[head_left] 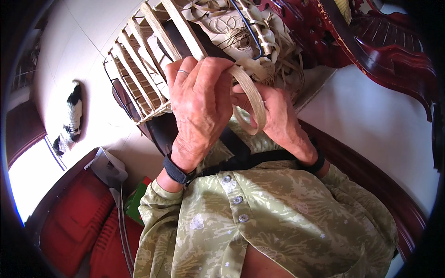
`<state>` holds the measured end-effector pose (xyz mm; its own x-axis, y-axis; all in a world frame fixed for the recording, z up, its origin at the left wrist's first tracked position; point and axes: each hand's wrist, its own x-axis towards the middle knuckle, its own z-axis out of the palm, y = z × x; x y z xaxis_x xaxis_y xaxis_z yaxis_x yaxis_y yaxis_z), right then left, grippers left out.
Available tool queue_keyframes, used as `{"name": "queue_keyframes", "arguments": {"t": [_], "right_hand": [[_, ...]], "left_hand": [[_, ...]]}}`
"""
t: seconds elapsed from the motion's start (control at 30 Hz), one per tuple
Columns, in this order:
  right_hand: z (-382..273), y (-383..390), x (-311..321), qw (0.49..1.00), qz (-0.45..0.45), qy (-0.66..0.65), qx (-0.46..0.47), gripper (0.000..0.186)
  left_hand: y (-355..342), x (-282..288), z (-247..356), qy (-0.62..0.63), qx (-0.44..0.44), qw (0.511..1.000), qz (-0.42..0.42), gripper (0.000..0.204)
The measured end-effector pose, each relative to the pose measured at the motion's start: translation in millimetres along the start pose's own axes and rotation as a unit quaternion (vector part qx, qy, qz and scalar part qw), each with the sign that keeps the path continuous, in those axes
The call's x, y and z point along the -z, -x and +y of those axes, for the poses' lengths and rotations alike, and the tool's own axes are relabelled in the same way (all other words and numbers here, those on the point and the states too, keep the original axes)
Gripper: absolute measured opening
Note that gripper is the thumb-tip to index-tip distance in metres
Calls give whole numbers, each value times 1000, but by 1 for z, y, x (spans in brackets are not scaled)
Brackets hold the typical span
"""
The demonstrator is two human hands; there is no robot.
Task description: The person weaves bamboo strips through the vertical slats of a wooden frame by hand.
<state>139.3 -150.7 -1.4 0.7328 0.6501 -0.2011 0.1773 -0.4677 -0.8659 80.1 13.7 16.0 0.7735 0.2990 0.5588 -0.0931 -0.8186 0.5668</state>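
A wire frame wound with pale flat strips [146, 69], like a partly woven basket, leans before me at the upper left. At its near corner my left hand [199, 95] is closed, with a ring on one finger and its fingertips hidden behind the knuckles. From these fingers a beige flat weaving strip [252, 95] curls in a loop down to my right. Inside and behind that loop my right hand [278, 118] is closed on the strip, its thumb and fingers partly covered. Both wrists wear dark bands.
Beyond my hands lies a tangle of loose strips and cord [238, 37], crossed by a dark blue metal rod [245, 25]. Carved dark red wooden furniture [384, 60] stands at the right. A black-and-white cat [73, 116] lies on the tiled floor. Red plastic things [79, 222] sit at lower left.
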Motion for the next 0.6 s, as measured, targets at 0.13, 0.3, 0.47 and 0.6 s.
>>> {"name": "queue_keyframes", "arguments": {"t": [0.13,0.3,0.47,0.6], "right_hand": [[-2,-6,-7,966,-69,-236,-74,18],[-4,-9,11,886,-121,-428,-132,17],[46,2,31,993,-5,92,74,24],[145,23,78,901,-84,354,-237,24]], "left_hand": [[0,4,6,47,44,998,-12,16],[2,3,5,67,36,997,-5,15],[4,0,4,89,60,994,12,14],[4,-7,3,68,58,996,18,16]]}}
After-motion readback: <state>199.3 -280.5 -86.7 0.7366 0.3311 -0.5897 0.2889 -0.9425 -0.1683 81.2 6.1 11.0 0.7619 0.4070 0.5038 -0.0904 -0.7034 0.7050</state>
